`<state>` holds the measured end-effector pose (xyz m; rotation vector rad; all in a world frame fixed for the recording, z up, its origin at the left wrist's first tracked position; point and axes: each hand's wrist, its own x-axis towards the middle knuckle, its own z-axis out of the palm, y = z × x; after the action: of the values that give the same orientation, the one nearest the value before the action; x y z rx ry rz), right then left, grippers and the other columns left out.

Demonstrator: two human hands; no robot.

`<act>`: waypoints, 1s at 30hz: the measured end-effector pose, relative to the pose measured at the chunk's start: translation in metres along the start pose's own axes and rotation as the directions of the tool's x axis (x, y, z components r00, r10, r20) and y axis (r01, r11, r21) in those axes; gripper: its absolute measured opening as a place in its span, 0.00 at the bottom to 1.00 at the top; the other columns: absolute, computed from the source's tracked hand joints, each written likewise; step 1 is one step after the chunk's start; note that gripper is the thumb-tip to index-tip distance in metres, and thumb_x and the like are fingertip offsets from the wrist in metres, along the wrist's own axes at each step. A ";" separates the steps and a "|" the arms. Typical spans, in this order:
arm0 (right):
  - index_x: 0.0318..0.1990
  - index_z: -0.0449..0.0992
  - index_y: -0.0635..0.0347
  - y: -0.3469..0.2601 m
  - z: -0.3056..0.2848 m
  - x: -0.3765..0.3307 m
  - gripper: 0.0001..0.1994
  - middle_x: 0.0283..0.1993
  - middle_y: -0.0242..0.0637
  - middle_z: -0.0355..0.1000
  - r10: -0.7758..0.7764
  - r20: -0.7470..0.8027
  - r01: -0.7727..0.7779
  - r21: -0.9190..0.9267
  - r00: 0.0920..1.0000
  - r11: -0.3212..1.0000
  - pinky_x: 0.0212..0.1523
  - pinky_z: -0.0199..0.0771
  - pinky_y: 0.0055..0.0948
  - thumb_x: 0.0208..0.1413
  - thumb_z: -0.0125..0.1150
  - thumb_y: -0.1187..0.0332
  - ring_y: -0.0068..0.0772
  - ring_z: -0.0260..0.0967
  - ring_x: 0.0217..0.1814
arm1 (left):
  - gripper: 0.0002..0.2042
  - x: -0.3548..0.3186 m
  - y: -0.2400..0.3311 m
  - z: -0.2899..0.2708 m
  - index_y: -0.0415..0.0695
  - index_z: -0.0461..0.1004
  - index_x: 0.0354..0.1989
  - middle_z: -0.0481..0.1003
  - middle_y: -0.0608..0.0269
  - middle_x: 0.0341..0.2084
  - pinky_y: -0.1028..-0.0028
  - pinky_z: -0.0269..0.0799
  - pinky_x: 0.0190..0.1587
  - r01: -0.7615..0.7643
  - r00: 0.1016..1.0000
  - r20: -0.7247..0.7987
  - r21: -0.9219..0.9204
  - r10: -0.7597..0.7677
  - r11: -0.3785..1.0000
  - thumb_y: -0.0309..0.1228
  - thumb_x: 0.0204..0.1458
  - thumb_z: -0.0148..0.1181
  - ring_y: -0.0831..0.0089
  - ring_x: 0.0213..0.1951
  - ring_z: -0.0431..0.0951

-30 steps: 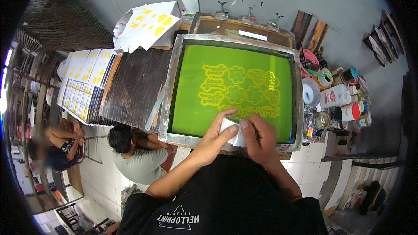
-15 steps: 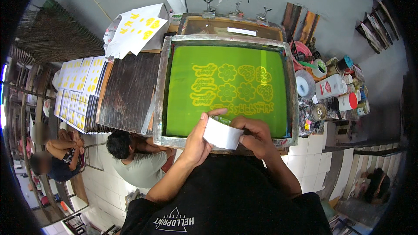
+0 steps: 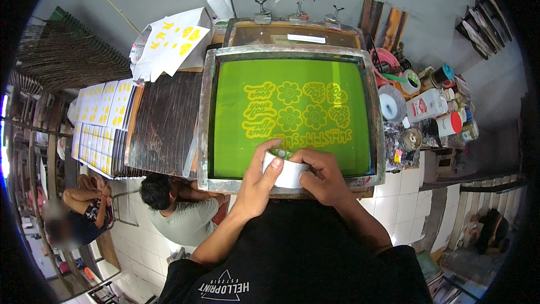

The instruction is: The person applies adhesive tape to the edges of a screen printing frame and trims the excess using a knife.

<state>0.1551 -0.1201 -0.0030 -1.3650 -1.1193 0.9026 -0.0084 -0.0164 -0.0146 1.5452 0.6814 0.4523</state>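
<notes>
Head view looks down on a metal-framed printing screen with bright green mesh (image 3: 292,73) lying flat on a workbench, yellow flower and lettering shapes showing across its middle. Both hands meet at the screen's near edge around a small white round tub (image 3: 287,172). The left hand (image 3: 257,184) wraps the tub's left side, thumb over the rim and fingers curled against the wall. The right hand (image 3: 323,177) clasps the right side, fingers bent around the top edge. The tub sits tilted over the near rail of the frame, its green-smeared mouth facing the mesh.

Right of the screen stands a crowded cluster of paint jars and white bottles (image 3: 430,104) on a stained shelf. Left of the screen lies a dark wooden slatted board (image 3: 166,121), and beyond it a row of white sheets printed with yellow shapes (image 3: 101,115). More such printed white sheets (image 3: 171,42) rest at the far left corner. Below the bench, a person in a pale shirt (image 3: 180,214) sits on the tiled floor.
</notes>
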 end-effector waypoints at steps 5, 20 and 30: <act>0.38 0.76 0.66 0.010 -0.004 -0.002 0.10 0.33 0.35 0.71 -0.004 0.045 -0.003 0.140 0.999 0.990 0.37 0.64 0.28 0.50 0.55 0.72 0.26 0.65 0.35 | 0.27 0.003 -0.005 0.000 0.39 0.66 0.65 0.74 0.54 0.47 0.72 0.70 0.53 0.095 0.995 0.020 -0.227 -0.093 0.969 0.51 0.70 0.45 0.68 0.49 0.74; 0.36 0.75 0.68 0.018 -0.003 -0.005 0.08 0.33 0.32 0.70 0.008 0.013 -0.010 0.179 1.000 0.984 0.36 0.63 0.26 0.49 0.55 0.74 0.23 0.64 0.34 | 0.30 0.003 -0.013 -0.009 0.37 0.62 0.68 0.74 0.54 0.48 0.73 0.73 0.54 0.253 0.966 0.168 -0.457 -0.197 0.853 0.52 0.72 0.41 0.68 0.52 0.76; 0.37 0.76 0.68 0.011 0.001 -0.001 0.09 0.31 0.31 0.69 -0.010 0.023 0.008 0.096 1.000 0.995 0.33 0.61 0.26 0.50 0.55 0.73 0.20 0.63 0.33 | 0.27 -0.001 0.000 -0.003 0.39 0.64 0.65 0.71 0.50 0.51 0.68 0.63 0.60 0.062 0.998 0.035 0.000 -0.061 0.998 0.50 0.69 0.48 0.66 0.54 0.70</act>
<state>0.1555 -0.1202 -0.0138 -1.2726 -1.0851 0.9558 -0.0112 -0.0151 -0.0137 1.5233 0.6996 0.3789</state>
